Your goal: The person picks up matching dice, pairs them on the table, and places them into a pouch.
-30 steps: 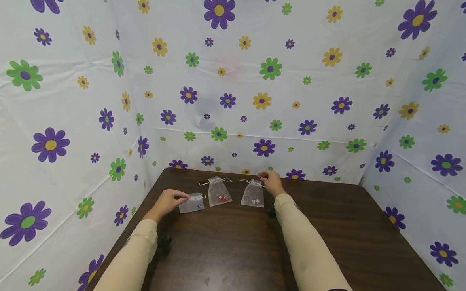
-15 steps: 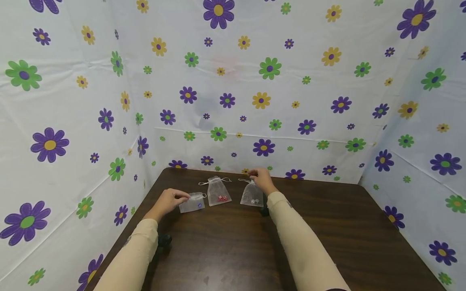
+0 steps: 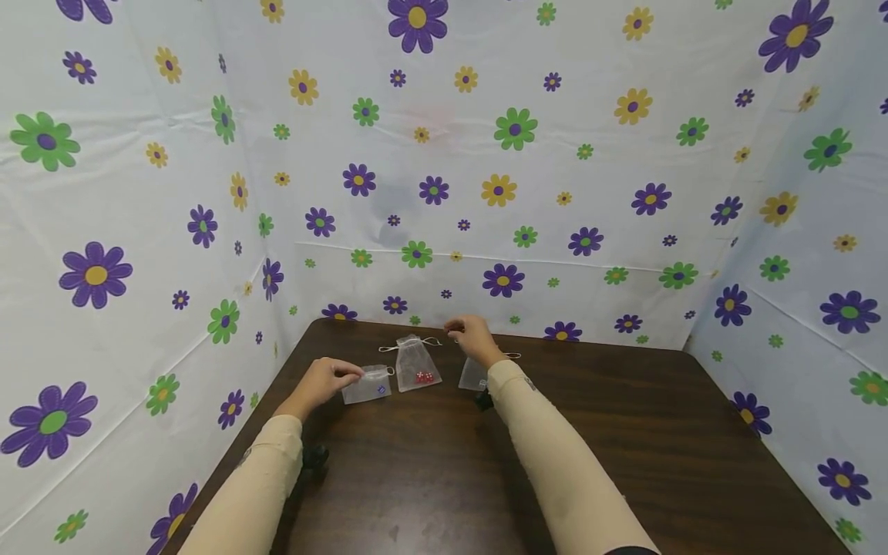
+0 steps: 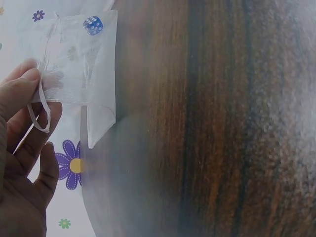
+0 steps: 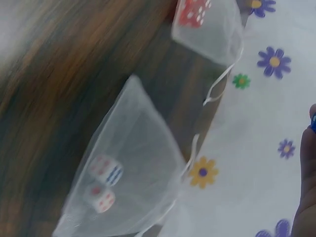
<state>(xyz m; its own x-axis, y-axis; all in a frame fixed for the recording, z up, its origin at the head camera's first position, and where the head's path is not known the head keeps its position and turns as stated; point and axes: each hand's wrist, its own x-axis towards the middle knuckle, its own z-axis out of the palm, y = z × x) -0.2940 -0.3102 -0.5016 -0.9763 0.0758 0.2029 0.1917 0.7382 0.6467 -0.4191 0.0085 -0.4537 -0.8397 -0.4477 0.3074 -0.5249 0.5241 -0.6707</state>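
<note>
On the left of the table my left hand pinches the drawstring mouth of a sheer white mesh bag between thumb and fingers. One blue die shows through its mesh, and a white cord loop hangs by the fingers. Farther right, my right hand is raised over the far edge of the table, between the other two bags. In the right wrist view a bit of a blue die shows at its fingertips; most of that hand lies out of this view.
A second mesh bag with red dice lies in the middle. To its right, a third bag with white dice is partly hidden by the right forearm. The brown table meets flowered cloth walls.
My right hand has moved left, from the right side of the third bag across its top toward the middle bag. My left hand has stayed on its bag.
</note>
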